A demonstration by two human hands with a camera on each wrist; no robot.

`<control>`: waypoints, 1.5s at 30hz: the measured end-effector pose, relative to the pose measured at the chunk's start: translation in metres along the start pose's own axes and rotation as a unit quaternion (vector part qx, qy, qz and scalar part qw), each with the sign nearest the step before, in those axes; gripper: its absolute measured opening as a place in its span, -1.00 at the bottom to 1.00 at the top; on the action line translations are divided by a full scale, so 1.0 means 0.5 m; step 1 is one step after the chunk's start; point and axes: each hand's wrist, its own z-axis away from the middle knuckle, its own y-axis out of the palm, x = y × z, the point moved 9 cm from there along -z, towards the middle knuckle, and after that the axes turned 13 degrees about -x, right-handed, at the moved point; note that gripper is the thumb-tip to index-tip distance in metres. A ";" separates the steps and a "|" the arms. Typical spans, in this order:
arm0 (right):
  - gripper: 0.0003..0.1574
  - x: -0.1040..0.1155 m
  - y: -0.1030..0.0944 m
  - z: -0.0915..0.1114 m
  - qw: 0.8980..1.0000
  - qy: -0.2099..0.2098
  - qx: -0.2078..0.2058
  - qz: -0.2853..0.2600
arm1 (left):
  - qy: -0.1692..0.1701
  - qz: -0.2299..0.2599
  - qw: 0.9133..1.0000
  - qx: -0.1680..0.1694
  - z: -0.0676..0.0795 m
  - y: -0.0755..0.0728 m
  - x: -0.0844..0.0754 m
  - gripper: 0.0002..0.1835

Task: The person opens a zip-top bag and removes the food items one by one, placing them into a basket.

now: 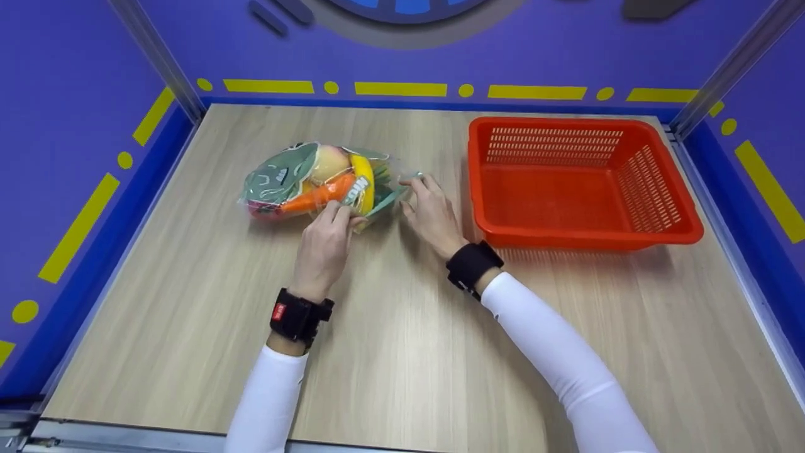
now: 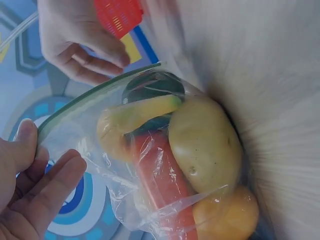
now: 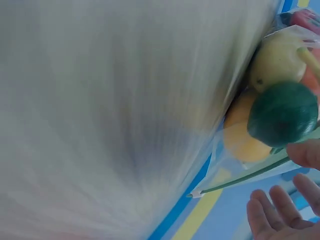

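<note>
A clear zip bag (image 1: 277, 178) with a green printed panel lies on the table, filled with produce. In the head view I see an orange carrot (image 1: 317, 195) and a curved yellow piece (image 1: 363, 179) inside. A potato (image 2: 205, 145) and a dark green round piece (image 3: 283, 112) show through the plastic in the wrist views. My left hand (image 1: 324, 245) pinches the near end of the bag's green zip strip (image 2: 95, 96) between thumb and finger. Beside the strip's far part is my right hand (image 1: 434, 214), thumb and fingers apart; whether the thumb touches the plastic I cannot tell.
A red plastic basket (image 1: 585, 238) with slotted walls stands on the table (image 1: 402, 352) to the right of the bag. Blue-purple panels (image 1: 402, 63) with yellow marks enclose the back and both sides.
</note>
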 end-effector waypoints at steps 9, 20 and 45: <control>-0.88 0.002 0.002 -0.014 0.999 -0.009 -0.009 0.036 | 0.032 0.012 0.999 -0.036 -0.002 -0.036 -0.017 -0.73; -0.99 0.056 -0.045 0.018 0.998 -0.053 -0.029 0.008 | 0.063 0.012 0.989 -0.130 -0.040 -0.130 -0.029 -0.73; -0.66 0.180 -0.383 0.067 0.902 -0.282 -0.317 -0.076 | 0.107 0.125 0.952 -0.256 -0.121 -0.291 -0.166 -0.78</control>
